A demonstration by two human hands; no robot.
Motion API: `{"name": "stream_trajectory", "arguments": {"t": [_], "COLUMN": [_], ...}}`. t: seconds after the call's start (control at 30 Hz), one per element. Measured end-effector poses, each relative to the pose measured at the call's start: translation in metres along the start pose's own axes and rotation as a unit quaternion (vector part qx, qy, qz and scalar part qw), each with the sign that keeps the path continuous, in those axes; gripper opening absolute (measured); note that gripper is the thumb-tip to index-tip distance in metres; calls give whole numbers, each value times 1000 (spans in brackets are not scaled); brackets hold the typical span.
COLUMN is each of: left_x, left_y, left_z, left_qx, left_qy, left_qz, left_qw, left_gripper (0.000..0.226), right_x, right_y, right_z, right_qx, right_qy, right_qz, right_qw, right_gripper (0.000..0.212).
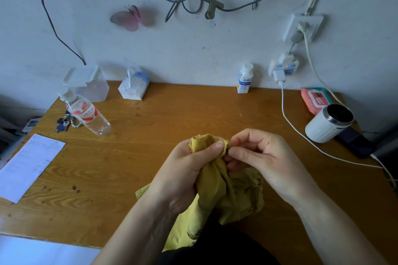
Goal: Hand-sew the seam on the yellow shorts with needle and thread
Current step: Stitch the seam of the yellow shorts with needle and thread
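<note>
The yellow shorts [226, 191] lie bunched at the table's near edge, partly hanging off it. My left hand [185, 170] grips a raised fold of the fabric, thumb pressed on its top edge. My right hand [258, 157] is just right of that fold, its thumb and fingers pinched together at the fabric edge. The needle and thread are too small to make out between the fingertips.
On the wooden table [150, 135]: a water bottle [86, 114] with keys [63, 123] far left, a paper sheet [28, 163], a tissue pack [133, 86], a small white bottle [244, 79], a white mug [329, 122], a wipes pack [314, 99] and a white charging cable [301, 135].
</note>
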State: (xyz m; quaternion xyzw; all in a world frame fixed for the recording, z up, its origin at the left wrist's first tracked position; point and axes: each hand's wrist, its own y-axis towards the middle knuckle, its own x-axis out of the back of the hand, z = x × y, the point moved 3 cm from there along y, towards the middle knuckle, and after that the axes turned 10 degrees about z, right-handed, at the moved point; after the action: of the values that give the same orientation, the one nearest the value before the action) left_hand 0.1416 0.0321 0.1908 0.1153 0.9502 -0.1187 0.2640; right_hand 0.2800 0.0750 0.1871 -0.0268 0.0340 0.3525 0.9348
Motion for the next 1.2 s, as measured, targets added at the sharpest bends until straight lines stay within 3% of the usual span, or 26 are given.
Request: {"name": "stream_trajectory", "arguments": {"t": [0.2,0.37,0.67,0.73,0.83,0.97,1.03,1.2], "left_x": [3,4,3,5,7,8,10,14], "left_y": [2,6,6,6,6,8,9,11], "left_z": [4,9,14,13,13,11,12,12], "left_qx": [-25,-32,2,21,56,89,103,131], "left_qy": [-15,5,44,33,27,8,4,9], "left_qz": [-36,-49,-71,-77,-77,-74,-74,-71], "left_qw": [999,998,996,996,995,993,992,989], "left_gripper": [15,19,24,22,25,28,29,37], "right_x": [-1,-4,-5,-1,1,1,1,0], "right_y": [0,1,1,1,5,12,15,23], "right_z": [-4,-6,-5,-1,9,14,14,11], "right_qx": [-5,-19,10,33,76,92,88,78], "right_qy": [-55,-164,-176,-212,-269,-350,-391,-297], "right_qz": [-33,-68,-101,-118,-98,-53,-37,-53], "right_qw": [998,984,979,970,955,931,915,950], "right_gripper": [18,10,3,18,19,2,6,19]}}
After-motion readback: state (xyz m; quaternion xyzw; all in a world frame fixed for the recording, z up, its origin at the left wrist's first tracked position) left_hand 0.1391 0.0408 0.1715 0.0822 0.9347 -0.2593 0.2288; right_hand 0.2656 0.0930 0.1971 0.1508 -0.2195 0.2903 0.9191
